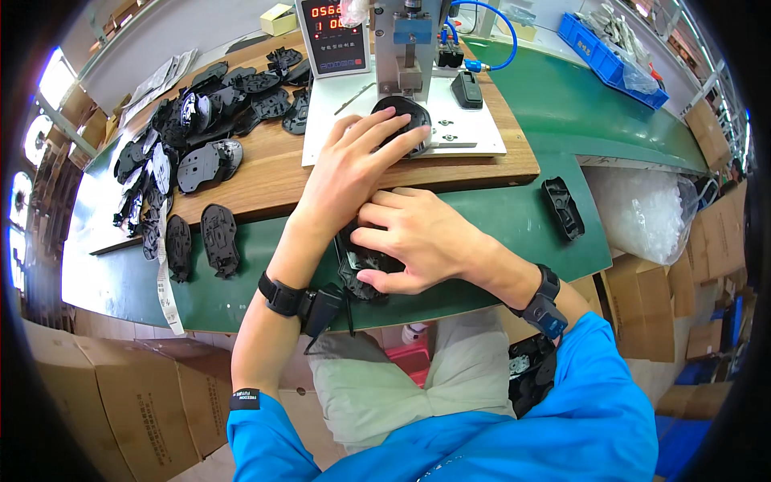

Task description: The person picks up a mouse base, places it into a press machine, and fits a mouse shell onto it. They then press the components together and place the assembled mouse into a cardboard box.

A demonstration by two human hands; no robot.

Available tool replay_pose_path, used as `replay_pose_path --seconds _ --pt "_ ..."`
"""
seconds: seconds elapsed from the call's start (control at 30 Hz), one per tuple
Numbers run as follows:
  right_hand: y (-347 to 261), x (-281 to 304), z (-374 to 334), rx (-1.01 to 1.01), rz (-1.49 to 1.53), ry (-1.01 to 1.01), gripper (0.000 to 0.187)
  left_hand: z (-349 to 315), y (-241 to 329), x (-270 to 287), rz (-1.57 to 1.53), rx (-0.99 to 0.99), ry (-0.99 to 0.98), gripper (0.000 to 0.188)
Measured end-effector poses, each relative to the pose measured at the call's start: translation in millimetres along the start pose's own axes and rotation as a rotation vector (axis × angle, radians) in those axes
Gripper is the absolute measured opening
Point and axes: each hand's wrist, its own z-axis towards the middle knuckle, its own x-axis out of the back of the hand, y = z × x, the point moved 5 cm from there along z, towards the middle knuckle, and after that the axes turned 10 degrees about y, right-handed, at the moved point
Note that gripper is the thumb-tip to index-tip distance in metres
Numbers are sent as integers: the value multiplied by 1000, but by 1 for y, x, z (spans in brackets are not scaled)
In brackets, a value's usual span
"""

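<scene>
My left hand (347,173) reaches up to the white base of a bench press (409,48). Its fingers are stretched out over a rounded black plastic shell (414,138) under the press head, and they partly cover it. Just below, near the table's front edge, my right hand (422,241) has its thumb and fingers curled round a black plastic part (371,260). Much of that part is hidden by the hand. A further black piece (361,286) shows under the right thumb.
Black plastic shells (217,104) lie heaped on the wooden board (265,181) at left. Two shells (219,239) sit near the front edge; another shell (562,209) lies at right. Behind are a display box (336,36), a black block (467,90) and a blue bin (598,52).
</scene>
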Motion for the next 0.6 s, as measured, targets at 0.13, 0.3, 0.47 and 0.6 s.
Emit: replay_pose_path --seconds 0.13,0.3,0.47,0.6 --pt "1 17 4 55 -112 325 16 3 3 -4 35 -20 17 49" --pt "22 49 4 -59 -283 658 17 -2 -2 -11 -53 8 66 48" --pt "42 45 0 -259 -396 633 42 -3 0 -16 -88 37 58 48" --pt "49 38 -6 -367 -357 540 57 -6 -3 -18 -264 284 10 59"
